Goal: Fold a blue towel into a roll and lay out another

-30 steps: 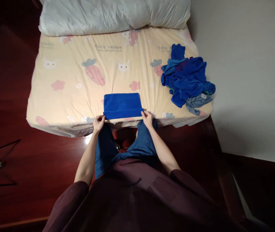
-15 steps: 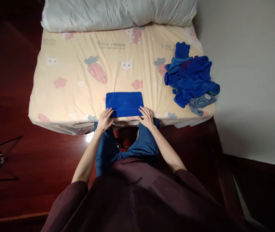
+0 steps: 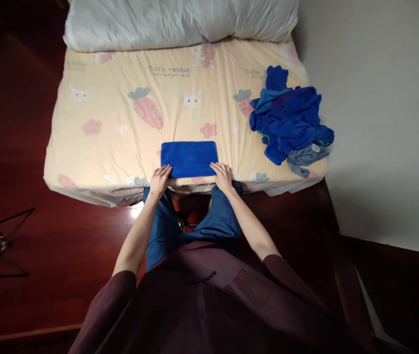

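Cloth (image 3: 189, 158), bright blue with a soft, matte face, lies flat as a neat rectangle along the middle of the bed's near edge, its long sides running parallel to that edge. And look at the hands on it: left hand (image 3: 160, 181) over the near left corner, right hand (image 3: 222, 176) over the near right, each spread flat, palm down, fingers straight and laid on the fabric. Both forearms reach forward and angle inward, elbows bent, bare below the loose sleeves of a dark maroon top (image 3: 180, 300). Down below, blue trousers (image 3: 213, 216), the knees right up against the bed (image 3: 62, 157).

Under it all, a pale yellow sheet (image 3: 121, 142), finely wrinkled, printed with carrots, rabbits and pink flowers. Over by the right edge, what a contrast: a rumpled heap of clothes (image 3: 286, 120), all blue folds with a dash of purple, and a limp grey-blue garment (image 3: 305, 160) tucked against it, near the near right corner. Across the far end sprawls a puffy, creased quilt (image 3: 176, 24) in pale grey. Glossy red-brown floor (image 3: 69, 265) off to the left, thin black stand legs (image 3: 1, 243) on it.
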`<move>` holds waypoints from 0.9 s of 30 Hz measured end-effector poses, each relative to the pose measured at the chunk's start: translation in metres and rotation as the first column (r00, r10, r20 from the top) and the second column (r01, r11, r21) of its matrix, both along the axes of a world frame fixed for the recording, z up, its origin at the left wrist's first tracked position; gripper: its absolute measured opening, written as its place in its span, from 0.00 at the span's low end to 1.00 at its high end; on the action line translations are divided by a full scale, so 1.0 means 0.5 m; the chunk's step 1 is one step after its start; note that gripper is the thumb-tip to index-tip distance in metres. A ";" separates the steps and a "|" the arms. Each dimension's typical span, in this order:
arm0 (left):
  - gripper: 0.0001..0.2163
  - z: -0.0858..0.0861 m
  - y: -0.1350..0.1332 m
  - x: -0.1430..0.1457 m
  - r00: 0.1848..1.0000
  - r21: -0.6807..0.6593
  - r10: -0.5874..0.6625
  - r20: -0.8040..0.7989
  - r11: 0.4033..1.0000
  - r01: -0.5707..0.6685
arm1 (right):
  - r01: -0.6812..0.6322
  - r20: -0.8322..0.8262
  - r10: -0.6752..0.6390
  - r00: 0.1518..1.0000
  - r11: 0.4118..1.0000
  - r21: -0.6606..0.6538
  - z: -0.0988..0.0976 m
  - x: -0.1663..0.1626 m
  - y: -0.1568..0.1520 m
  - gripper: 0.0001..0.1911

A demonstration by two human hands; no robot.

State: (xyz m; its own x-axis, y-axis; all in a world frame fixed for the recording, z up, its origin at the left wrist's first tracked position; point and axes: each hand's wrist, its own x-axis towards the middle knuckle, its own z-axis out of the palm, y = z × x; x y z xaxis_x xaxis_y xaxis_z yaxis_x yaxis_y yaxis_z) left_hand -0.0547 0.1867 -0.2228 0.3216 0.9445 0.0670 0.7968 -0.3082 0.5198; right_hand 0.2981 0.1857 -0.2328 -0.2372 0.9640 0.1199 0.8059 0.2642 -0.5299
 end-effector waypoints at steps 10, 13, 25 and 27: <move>0.29 -0.017 -0.067 -0.048 0.959 -0.052 0.070 0.274 0.997 -0.058 | 0.045 -0.358 -0.042 0.933 0.999 0.002 -0.033 0.046 -0.056 0.27; 0.23 -0.017 -0.060 -0.044 0.927 -0.068 0.207 0.312 0.978 -0.195 | 0.100 -0.464 -0.108 0.879 0.994 -0.041 -0.044 0.043 -0.046 0.24; 0.17 -0.037 -0.049 -0.043 0.804 -0.194 0.465 0.370 0.885 -0.423 | 0.289 -0.521 -0.332 0.786 0.943 -0.165 -0.080 0.033 -0.029 0.27; 0.18 -0.037 -0.050 -0.044 0.794 -0.191 0.470 0.385 0.882 -0.430 | 0.319 -0.518 -0.349 0.781 0.936 -0.149 -0.085 0.032 -0.027 0.30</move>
State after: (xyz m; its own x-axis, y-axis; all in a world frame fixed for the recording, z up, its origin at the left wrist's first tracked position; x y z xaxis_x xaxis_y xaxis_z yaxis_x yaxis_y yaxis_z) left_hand -0.0767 0.1618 -0.2414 -0.1798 0.9837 0.0039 0.5416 0.0957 0.8352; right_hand 0.3143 0.1720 -0.2751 0.1872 0.9790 0.0804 0.4290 -0.0078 -0.9033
